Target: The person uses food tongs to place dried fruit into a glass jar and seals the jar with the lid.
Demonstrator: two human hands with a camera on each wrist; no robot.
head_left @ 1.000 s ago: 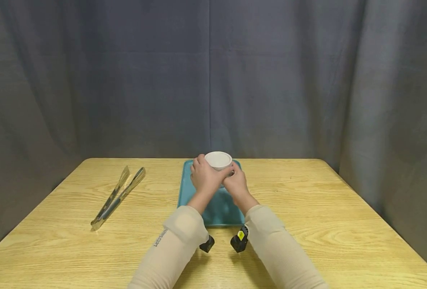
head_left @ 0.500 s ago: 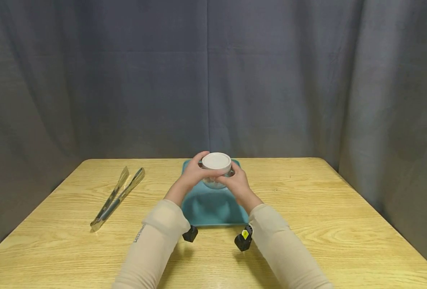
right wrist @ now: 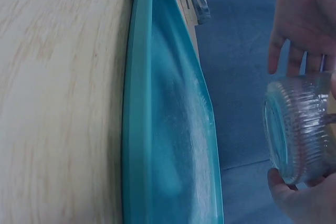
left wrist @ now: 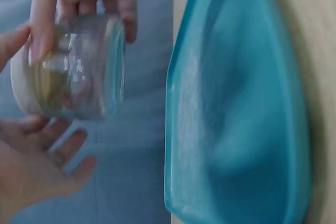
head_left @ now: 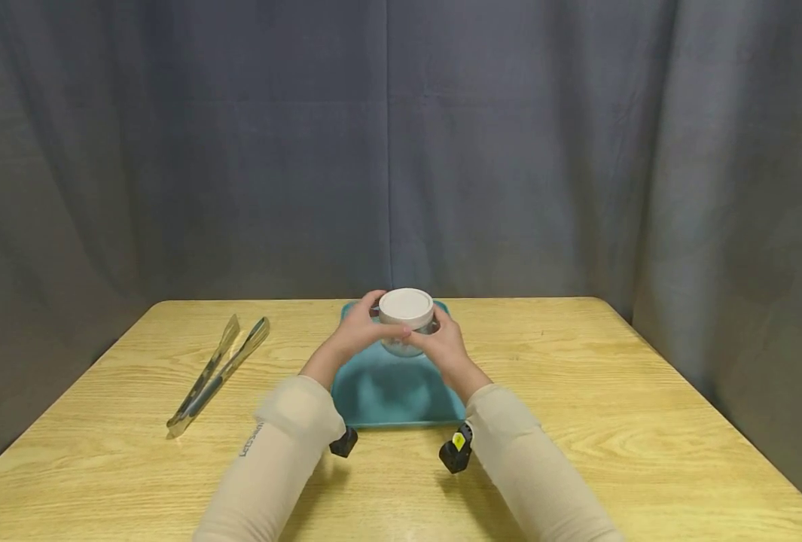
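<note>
Upright above the teal tray (head_left: pixel 401 399) is a clear glass jar (head_left: pixel 404 349) with a white lid (head_left: pixel 406 304). Ribbed sides show on the jar (right wrist: pixel 302 124) in the right wrist view. My right hand (head_left: pixel 446 348) grips the jar's body from the right. On the other side, my left hand (head_left: pixel 352 335) holds the lid between thumb and forefinger; its other fingers spread loosely beside the glass, as the left wrist view shows of the left hand (left wrist: pixel 31 163). Something yellowish shows through the glass near the lid, too blurred to identify.
Metal tongs (head_left: pixel 218 376) with dark handles lie spread apart on the wooden table (head_left: pixel 611 421), left of the tray. A grey curtain (head_left: pixel 272 165) hangs behind the table and along its sides. Black wrist cameras hang beneath both cuffs.
My left hand and forearm have swung to the left around the lid, uncovering more of the jar. The right hand keeps its grip, nearly still. The tongs have not moved.
</note>
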